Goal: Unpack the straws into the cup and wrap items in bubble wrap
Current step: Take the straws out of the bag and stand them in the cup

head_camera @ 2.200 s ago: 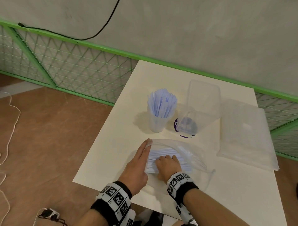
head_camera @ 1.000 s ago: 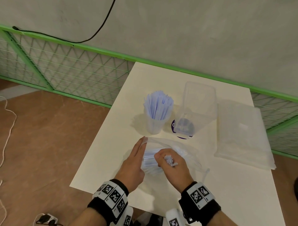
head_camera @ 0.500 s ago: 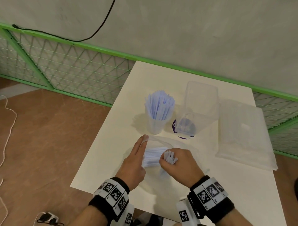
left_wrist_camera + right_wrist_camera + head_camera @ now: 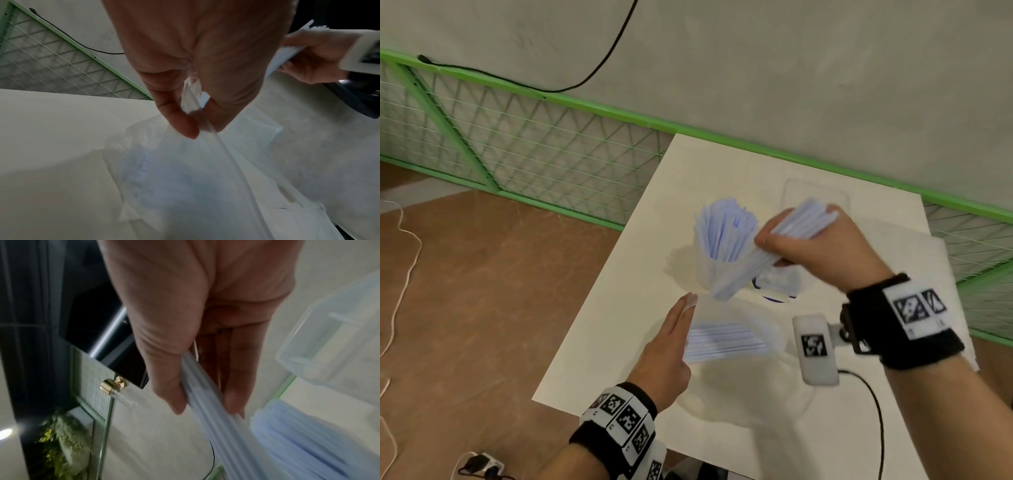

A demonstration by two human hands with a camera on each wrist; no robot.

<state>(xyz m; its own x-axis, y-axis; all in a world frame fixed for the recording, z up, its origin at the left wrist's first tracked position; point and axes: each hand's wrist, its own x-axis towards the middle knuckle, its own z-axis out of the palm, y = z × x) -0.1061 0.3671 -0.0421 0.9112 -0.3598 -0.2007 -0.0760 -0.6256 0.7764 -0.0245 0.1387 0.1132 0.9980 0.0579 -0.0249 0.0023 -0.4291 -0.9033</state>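
A clear cup [image 4: 705,274] full of pale blue straws [image 4: 722,233] stands mid-table. My right hand [image 4: 774,250] grips a tilted bundle of straws [image 4: 804,219] beside the cup, its lower ends in front of the cup wall. In the right wrist view the thumb and fingers of the right hand [image 4: 205,404] curl round the bundle [image 4: 218,423], with the cup's straws [image 4: 308,444] just past it. A clear bag [image 4: 770,339] holding more straws [image 4: 726,342] lies flat near me. My left hand [image 4: 686,305] pinches the bag's edge [image 4: 226,155] between thumb and finger [image 4: 202,125].
A clear plastic box [image 4: 815,192] stands behind the cup, partly hidden by my right hand. A purple-marked round item [image 4: 774,298] lies right of the cup. Folded bubble wrap [image 4: 928,260] covers the table's right side. The table's left edge [image 4: 599,284] drops to the floor.
My right hand has pulled a bundle of straws out of the bag and raised it up and away, over to the cup. The left hand has stayed at the bag's edge.
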